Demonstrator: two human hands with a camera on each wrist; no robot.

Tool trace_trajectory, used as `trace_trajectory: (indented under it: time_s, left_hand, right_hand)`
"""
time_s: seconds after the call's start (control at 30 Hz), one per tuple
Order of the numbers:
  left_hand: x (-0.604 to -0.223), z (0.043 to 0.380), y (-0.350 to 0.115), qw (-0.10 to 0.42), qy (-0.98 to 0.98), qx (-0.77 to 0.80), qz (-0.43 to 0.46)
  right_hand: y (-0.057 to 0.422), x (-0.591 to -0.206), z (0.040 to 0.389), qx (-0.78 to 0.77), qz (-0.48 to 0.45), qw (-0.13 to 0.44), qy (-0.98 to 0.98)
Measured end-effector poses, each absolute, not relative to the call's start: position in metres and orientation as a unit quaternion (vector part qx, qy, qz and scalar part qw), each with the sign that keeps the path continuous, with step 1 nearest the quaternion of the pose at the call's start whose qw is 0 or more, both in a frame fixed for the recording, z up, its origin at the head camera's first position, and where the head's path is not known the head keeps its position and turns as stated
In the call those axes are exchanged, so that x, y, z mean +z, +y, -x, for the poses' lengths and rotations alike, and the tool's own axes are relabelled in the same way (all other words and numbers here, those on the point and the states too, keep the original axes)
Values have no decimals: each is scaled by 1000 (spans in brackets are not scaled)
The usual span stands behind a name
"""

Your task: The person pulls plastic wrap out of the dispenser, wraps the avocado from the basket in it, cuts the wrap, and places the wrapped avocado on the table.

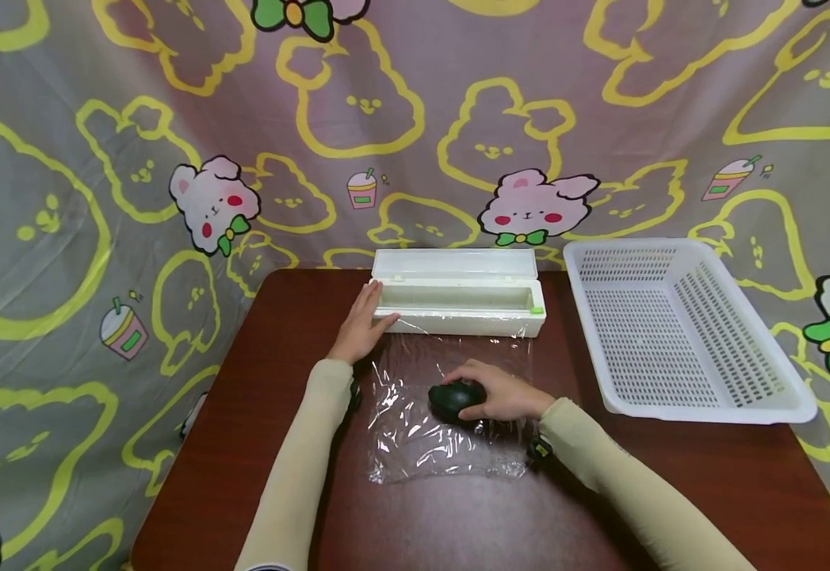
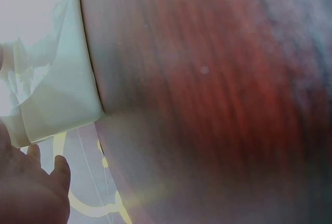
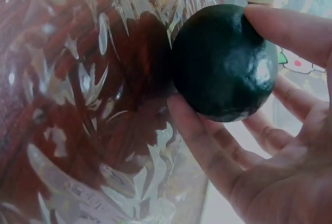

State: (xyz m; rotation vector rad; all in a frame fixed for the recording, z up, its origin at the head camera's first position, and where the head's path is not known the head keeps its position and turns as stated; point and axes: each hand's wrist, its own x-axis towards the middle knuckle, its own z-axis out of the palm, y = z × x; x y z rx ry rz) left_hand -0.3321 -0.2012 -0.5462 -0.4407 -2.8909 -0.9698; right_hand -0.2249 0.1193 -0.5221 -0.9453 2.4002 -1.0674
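Observation:
A glossy dark green oval fruit, avocado-like (image 1: pixel 453 402), is on a sheet of clear plastic wrap (image 1: pixel 415 444). My right hand (image 1: pixel 503 394) grips it from the right, its thumb and fingers round its sides, as the right wrist view shows of the fruit (image 3: pixel 225 63). The wrap runs from the front of a long white wrap dispenser box (image 1: pixel 457 323), whose lid (image 1: pixel 453 262) stands raised. My left hand (image 1: pixel 359 327) rests against the box's left end, fingers extended and thumb by its front edge. Only part of that hand (image 2: pixel 33 193) shows in the left wrist view.
To the right of the dispenser stands a white perforated plastic basket (image 1: pixel 653 349). A green slider (image 1: pixel 537 310) sits at the box's right end. All of it is on a dark red-brown table (image 1: pixel 272 349), with a patterned curtain (image 1: pixel 415 159) hanging behind.

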Motion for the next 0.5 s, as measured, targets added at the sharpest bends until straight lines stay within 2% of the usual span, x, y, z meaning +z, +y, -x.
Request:
trace_trajectory:
  time_s: [0.5]
  left_hand:
    - [-546, 331, -200, 41, -936, -318, 147]
  right_hand:
    - [121, -528, 225, -395, 327, 187, 838]
